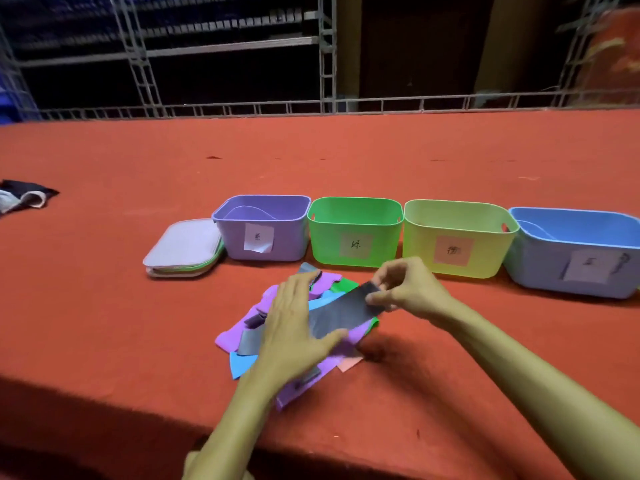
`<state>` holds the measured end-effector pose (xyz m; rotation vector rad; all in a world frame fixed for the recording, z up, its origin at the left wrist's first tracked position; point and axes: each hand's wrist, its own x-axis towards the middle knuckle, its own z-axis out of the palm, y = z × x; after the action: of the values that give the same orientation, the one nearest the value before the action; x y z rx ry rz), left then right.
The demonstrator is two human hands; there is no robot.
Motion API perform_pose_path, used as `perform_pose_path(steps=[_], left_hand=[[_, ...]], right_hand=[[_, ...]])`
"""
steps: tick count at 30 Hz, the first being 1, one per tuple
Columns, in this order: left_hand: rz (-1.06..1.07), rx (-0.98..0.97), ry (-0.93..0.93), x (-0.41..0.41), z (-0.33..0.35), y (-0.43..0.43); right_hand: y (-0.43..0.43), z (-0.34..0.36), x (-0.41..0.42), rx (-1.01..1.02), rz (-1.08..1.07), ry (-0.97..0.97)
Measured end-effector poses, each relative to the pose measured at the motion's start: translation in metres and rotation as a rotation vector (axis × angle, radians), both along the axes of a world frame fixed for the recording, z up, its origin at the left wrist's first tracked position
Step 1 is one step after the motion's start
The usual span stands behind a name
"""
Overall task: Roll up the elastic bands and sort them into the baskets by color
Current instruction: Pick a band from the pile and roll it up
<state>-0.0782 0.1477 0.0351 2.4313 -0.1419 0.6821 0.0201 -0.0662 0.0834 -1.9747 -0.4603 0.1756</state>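
A grey band point(346, 313) lies stretched across the top of a pile point(242, 336) of purple, blue, green and pink bands on the red table point(346, 161). Its long axis runs slantwise, from near left to far right.

The right hand point(405, 289) has the far-right end. Its grip is narrow, thumb and fingertips pinching the short edge and lifting it a little off the pile. The left hand point(294, 323) lies flat over the near-left part, fingers straight and thumb laid along the band's lower edge. That grip is wide, pressing down rather than clasping.

The band is not yet rolled. The roll most likely starts at the pinched end, since the right hand is the one on a free edge. It would turn along the long axis toward the left hand, which serves as the anchor. The flat hand will have to give way as the roll nears it.

Beyond the pile stand four baskets in a row, left to right: purple basket point(242, 237), green basket point(325, 244), yellow basket point(422, 251) and blue basket point(540, 265). Each has a paper label too small to read. None of them is grey, so where this band belongs cannot be told. The green and yellow ones are closest to the right hand.

A stack of lids point(183, 247) sits just left of the purple basket, and a cloth point(24, 197) lies well apart at the far left
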Motion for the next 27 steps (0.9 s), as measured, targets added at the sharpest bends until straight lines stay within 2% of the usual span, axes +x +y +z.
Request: perform_pose_path(steps=[3, 7, 9, 12, 17, 24, 27], left_hand=[[-0.192, -0.192, 0.175, 0.013, 0.030, -0.019], [-0.431, -0.495, 0.334, 0.014, 0.066, -0.034], [-0.515, -0.587, 0.385, 0.005, 0.076, -0.046], [-0.590, -0.586, 0.480, -0.012, 0.076, -0.071], [-0.538, -0.582, 0.418, -0.029, 0.059, -0.127], [-0.629, -0.737, 0.451, -0.050, 0.075, -0.175], [-0.684, -0.733, 0.469, -0.052, 0.076, -0.186]], right_hand=[[-0.008, 0.057, -0.027, 0.093, 0.120, -0.068], [-0.043, 0.117, -0.045, 0.199, 0.100, -0.161], [-0.063, 0.136, -0.050, 0.206, 0.075, -0.205], [-0.087, 0.152, -0.054, 0.234, 0.036, -0.215], [-0.114, 0.175, -0.066, 0.232, 0.020, -0.264], [-0.146, 0.200, -0.081, 0.203, 0.046, -0.339], [-0.154, 0.206, -0.085, 0.172, 0.067, -0.369]])
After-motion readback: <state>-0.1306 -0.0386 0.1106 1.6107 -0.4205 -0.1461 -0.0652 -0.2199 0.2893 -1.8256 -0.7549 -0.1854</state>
